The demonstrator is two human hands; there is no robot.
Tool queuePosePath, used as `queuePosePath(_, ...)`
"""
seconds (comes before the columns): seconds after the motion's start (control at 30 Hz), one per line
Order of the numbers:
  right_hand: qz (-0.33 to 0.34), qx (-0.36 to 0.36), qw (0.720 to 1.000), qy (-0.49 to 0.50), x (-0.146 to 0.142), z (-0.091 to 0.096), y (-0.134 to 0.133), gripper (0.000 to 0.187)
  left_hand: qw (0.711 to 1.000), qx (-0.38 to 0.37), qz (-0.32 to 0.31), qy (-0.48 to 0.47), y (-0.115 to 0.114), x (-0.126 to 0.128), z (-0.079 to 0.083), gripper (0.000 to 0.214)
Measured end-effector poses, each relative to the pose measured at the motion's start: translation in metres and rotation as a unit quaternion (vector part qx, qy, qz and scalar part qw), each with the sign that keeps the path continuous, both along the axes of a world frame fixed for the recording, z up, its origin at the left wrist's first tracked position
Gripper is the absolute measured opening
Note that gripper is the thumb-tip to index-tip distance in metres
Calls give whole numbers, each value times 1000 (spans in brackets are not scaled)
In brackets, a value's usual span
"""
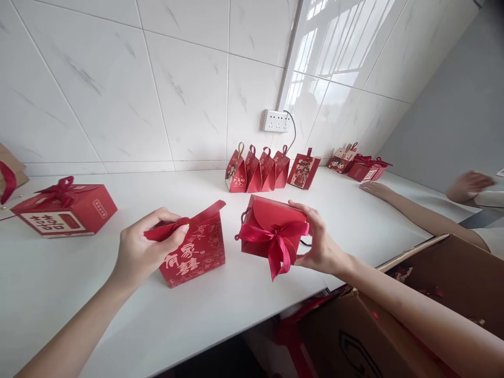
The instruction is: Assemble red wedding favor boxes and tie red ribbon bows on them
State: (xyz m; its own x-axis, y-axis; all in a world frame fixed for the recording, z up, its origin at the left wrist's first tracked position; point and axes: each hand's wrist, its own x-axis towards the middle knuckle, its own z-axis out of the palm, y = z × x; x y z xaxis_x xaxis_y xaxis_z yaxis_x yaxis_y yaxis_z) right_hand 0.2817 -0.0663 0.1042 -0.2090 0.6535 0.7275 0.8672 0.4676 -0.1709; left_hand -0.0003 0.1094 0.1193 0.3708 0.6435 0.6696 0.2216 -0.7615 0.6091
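My left hand [151, 244] pinches the raised top flap of a red gift box [202, 249] printed with pale characters and flower outlines. That box rests on the white table [118, 325]. Held a little above the table, a smaller red gift box [255, 210] with a crimson ribbon bow [277, 241] on its front is in my right hand [321, 239]. Fingers and thumb grip it from its right side. A twisted cord shows at its left edge. The two boxes are apart from each other.
A ribboned red box [94, 207] stands at left. Several triangular boxes [255, 170] line the wall below a power strip [276, 121]. More boxes [366, 169] sit at the far right, near another person's hand [376, 190]. Open cardboard cartons [354, 331] stand at the front right edge.
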Motion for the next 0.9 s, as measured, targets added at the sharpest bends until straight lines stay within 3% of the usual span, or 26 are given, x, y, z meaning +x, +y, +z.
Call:
queuePosePath(0.6,-4,-83,994,70,0,6,-19,114,999,-41,33,9,0,-1,1,16)
queuePosePath(0.7,-35,-59,997,41,23,5,-19,114,999,-36,37,16,0,0,2,17)
queuePosePath(0.8,-132,-26,991,23,66,2,-24,104,998,-31,49,21,1,-1,2,19)
queuePosePath(0.9,-232,-21,968,94,118,-5,-34,91,997,-47,61,22,3,-2,-2,20)
